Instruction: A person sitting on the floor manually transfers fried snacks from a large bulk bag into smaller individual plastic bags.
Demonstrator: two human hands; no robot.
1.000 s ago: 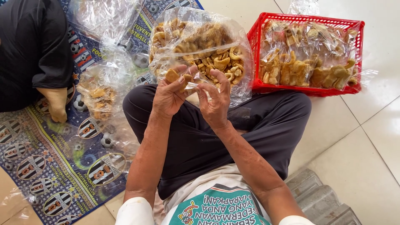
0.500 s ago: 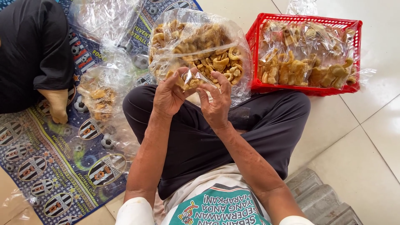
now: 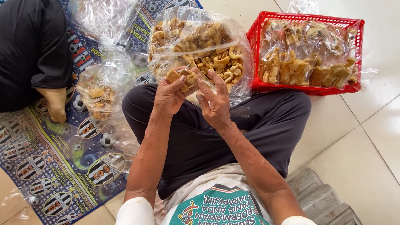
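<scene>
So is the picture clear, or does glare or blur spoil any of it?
Head view: soft, even daylight, faint shadows; white glare on the clear bag and floor tiles; both hands and the crackers sharp; slight wide-angle bending at the edges.

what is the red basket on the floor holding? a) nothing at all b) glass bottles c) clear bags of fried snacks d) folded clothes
c: the red basket on the tiled floor is packed with clear bags of golden fried snacks, like the pieces in the big bag in front of the person.
</scene>
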